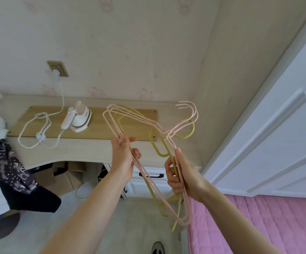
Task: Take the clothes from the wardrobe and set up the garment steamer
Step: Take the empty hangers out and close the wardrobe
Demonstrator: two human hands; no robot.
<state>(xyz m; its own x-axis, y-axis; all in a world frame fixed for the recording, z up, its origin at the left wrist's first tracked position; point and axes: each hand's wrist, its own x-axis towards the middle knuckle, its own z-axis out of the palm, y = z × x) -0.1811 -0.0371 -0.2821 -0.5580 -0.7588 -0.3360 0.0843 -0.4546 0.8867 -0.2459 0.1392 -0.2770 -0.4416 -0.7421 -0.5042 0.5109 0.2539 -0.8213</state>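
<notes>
Closest to the camera, two bare forearms reach forward over a pale floor, and a dark shoe (157,248) shows at the bottom edge. At the right lies a bed with a pink quilted cover (258,226).

The left hand (123,158) is closed around one side of a bundle of pink hangers (139,118), with the thumb lifted a little and the fingers curled over the thin wires. The right hand (183,178) is closed on the other side of the same bundle, and it also grips the yellow hangers (164,143), which are tangled with the pink ones. The hooks of the hangers point up and to the right. All the hangers are empty of clothes and are held in the air in front of the bench (86,147).

Behind the hands there is a white drawer with a dark handle (151,175) under the bench. At the left a dark patterned garment (13,171) hangs down.

Farther away, on the bench, the white garment steamer (79,119) stands upright on a wooden board. Its white cord (36,132) lies in loops beside it and goes up to a wall socket (58,68), where the plug sits. At the right stands a white door (276,116).
</notes>
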